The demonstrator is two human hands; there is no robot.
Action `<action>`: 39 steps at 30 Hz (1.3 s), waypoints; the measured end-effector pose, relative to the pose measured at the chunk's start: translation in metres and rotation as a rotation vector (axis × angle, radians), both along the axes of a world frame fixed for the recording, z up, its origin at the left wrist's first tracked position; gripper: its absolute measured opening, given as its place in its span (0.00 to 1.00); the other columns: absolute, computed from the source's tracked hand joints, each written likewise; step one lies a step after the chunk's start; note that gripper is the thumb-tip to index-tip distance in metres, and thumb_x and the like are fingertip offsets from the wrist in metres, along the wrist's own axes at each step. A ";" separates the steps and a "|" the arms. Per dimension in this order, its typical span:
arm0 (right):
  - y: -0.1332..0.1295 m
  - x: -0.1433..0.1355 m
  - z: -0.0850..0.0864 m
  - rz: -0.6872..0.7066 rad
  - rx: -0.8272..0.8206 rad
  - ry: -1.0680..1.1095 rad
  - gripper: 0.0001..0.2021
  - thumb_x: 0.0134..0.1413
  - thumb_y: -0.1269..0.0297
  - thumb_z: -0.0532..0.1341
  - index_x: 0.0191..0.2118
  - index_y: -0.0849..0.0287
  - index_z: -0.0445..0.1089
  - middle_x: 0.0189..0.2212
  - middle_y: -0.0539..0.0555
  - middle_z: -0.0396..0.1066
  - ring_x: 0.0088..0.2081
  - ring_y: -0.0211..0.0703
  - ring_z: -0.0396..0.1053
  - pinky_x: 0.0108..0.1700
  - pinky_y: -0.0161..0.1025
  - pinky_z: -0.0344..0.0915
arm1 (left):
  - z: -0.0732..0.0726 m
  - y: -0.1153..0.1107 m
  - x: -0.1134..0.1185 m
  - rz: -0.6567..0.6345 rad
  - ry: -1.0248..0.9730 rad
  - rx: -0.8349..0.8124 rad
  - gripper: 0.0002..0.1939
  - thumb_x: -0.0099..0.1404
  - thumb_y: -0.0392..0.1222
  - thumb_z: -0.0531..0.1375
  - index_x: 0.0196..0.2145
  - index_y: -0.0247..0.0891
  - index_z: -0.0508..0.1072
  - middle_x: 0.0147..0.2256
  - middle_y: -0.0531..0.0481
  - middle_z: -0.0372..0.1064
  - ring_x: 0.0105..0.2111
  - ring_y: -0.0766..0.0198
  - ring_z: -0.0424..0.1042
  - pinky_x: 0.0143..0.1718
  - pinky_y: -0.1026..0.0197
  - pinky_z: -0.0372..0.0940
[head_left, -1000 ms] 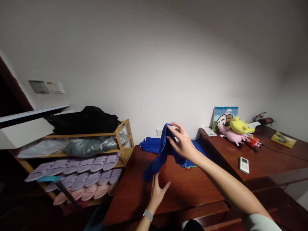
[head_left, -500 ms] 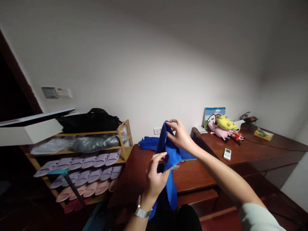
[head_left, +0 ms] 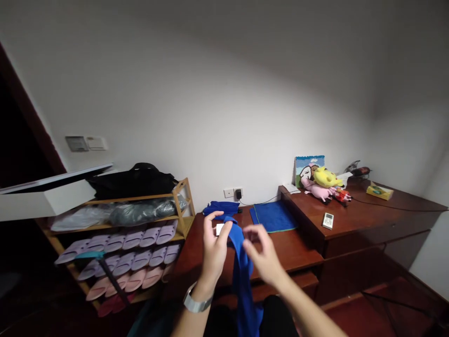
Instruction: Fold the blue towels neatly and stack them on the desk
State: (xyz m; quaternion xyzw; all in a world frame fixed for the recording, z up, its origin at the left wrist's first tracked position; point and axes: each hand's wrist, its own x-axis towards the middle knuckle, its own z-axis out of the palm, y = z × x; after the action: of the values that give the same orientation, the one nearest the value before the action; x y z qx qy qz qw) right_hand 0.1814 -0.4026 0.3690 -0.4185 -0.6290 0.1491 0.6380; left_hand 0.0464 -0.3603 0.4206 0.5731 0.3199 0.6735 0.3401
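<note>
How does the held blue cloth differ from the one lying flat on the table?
The held cloth hangs in a narrow strip from the left hand; the flat cloth lies spread on the table. The held cloth shows a white tag; the flat cloth, a green edge. Both are blue.

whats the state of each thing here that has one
held blue cloth: hanging, pinched in left hand
right hand: half curled by the cloth, contact unclear
second blue cloth: lying flat
blue bundle: crumpled
black plug: plugged in
remote: face up
slippers: lined up in rows
plush toys: piled
</note>
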 end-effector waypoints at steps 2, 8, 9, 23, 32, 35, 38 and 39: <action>-0.020 -0.023 -0.043 -0.005 -0.075 -0.017 0.20 0.59 0.59 0.65 0.55 0.54 0.68 0.46 0.54 0.72 0.46 0.45 0.72 0.51 0.41 0.70 | -0.001 -0.006 0.002 0.024 0.027 0.012 0.19 0.63 0.48 0.64 0.51 0.45 0.71 0.42 0.51 0.74 0.33 0.64 0.73 0.35 0.62 0.68; -0.032 -0.049 -0.109 0.034 -0.285 -0.019 0.12 0.61 0.67 0.58 0.49 0.53 0.69 0.39 0.50 0.75 0.39 0.43 0.74 0.46 0.37 0.69 | -0.006 0.008 -0.005 -0.020 0.023 -0.106 0.14 0.61 0.47 0.63 0.44 0.43 0.77 0.34 0.54 0.74 0.26 0.67 0.67 0.27 0.64 0.61; -0.033 -0.045 -0.115 0.035 -0.310 -0.032 0.11 0.59 0.68 0.59 0.48 0.53 0.69 0.37 0.49 0.75 0.38 0.42 0.74 0.44 0.36 0.69 | -0.008 0.016 -0.010 -0.031 -0.016 -0.135 0.13 0.60 0.47 0.63 0.42 0.42 0.77 0.32 0.55 0.73 0.25 0.68 0.65 0.26 0.65 0.60; -0.052 0.033 -0.184 -0.473 -0.075 -0.279 0.25 0.58 0.73 0.57 0.61 0.49 0.64 0.57 0.59 0.66 0.56 0.52 0.70 0.57 0.49 0.72 | -0.016 0.021 -0.064 -0.120 -0.178 -0.303 0.25 0.54 0.55 0.69 0.48 0.44 0.77 0.33 0.55 0.72 0.28 0.66 0.70 0.27 0.65 0.67; -0.073 0.027 -0.172 -0.247 -0.114 -0.280 0.23 0.69 0.62 0.56 0.66 0.39 0.65 0.44 0.54 0.74 0.47 0.44 0.75 0.51 0.37 0.73 | -0.031 0.038 -0.085 -0.054 -0.224 -0.317 0.20 0.50 0.50 0.70 0.41 0.40 0.82 0.32 0.53 0.77 0.25 0.68 0.67 0.23 0.67 0.61; -0.075 0.027 -0.162 -0.094 -0.269 -0.131 0.17 0.70 0.56 0.57 0.60 0.43 0.72 0.42 0.52 0.76 0.45 0.43 0.75 0.50 0.36 0.71 | -0.041 0.049 -0.090 -0.086 -0.254 -0.365 0.21 0.47 0.48 0.71 0.39 0.38 0.83 0.30 0.52 0.76 0.24 0.69 0.67 0.22 0.68 0.60; -0.072 0.031 -0.152 -0.040 -0.393 0.008 0.16 0.65 0.49 0.61 0.48 0.51 0.78 0.41 0.53 0.77 0.44 0.46 0.74 0.49 0.37 0.69 | -0.052 0.057 -0.093 -0.109 -0.249 -0.396 0.25 0.47 0.48 0.71 0.44 0.38 0.82 0.26 0.55 0.74 0.22 0.68 0.68 0.24 0.67 0.63; -0.071 0.033 -0.149 -0.026 -0.430 0.029 0.16 0.63 0.47 0.63 0.45 0.53 0.77 0.39 0.53 0.76 0.42 0.45 0.73 0.47 0.37 0.69 | -0.056 0.060 -0.094 -0.117 -0.237 -0.405 0.26 0.48 0.50 0.71 0.45 0.38 0.81 0.25 0.55 0.73 0.22 0.68 0.69 0.25 0.66 0.65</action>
State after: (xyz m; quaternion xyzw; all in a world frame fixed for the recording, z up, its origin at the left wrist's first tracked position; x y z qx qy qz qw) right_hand 0.2147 -0.4738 0.2195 -0.5508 -0.5680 0.2775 0.5450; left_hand -0.0473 -0.3004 0.3644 0.4279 0.3724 0.6373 0.5217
